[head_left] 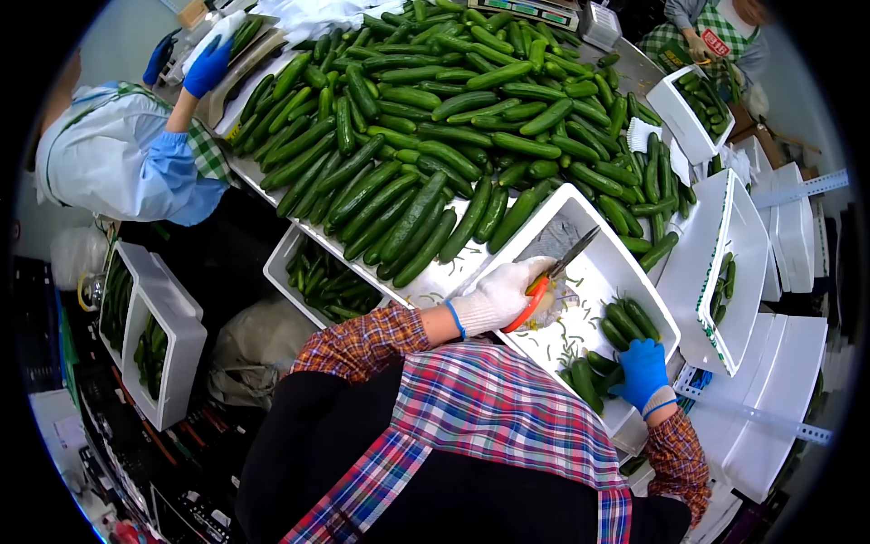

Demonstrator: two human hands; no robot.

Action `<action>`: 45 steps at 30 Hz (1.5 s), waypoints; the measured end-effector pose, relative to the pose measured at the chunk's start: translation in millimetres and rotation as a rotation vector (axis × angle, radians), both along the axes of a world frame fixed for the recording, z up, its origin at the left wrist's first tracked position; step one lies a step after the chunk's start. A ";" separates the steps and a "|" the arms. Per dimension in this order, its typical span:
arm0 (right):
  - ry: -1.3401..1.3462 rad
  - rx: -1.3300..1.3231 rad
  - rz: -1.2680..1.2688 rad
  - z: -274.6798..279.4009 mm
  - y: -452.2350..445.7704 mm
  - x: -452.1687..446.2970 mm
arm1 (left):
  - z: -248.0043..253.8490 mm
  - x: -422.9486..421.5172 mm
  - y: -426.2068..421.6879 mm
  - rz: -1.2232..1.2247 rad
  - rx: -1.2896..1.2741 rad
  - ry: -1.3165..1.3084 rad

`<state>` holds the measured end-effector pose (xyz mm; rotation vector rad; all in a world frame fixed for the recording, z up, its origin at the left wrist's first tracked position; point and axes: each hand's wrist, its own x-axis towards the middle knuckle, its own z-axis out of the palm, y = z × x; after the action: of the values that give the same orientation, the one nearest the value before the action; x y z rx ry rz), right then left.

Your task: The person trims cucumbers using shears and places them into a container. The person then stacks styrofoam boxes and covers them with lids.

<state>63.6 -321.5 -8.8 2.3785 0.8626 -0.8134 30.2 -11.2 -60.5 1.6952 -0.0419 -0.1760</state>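
My left hand (504,296), in a white knitted glove with a blue band, is closed round the orange handle of scissors (529,306). Their dark blades point up and right over a white foam box (656,310). In the box's right part my right hand (643,374), in a blue glove, has its fingers bent round a cucumber (605,374), partly hidden by the glove. Other cucumbers (625,323) lie just above and below that hand. Small green trimmings (573,328) are scattered over the box floor.
A large cucumber heap (435,100) covers the table beyond the box. More foam boxes stand right (725,272), at lower left (172,326) and under the table edge (281,263). Co-workers are at upper left (127,154) and upper right (725,36). A scale (535,11) stands behind.
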 end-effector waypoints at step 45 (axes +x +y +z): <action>1.215 2.558 -1.222 -47.6 90.6 -22.8 | 27.2 -3.2 -12.9 -0.168 -0.327 0.382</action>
<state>40.8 -230.9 -56.5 -0.4696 -0.0117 0.3744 27.0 -24.1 -33.3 1.3099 0.0696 -0.5847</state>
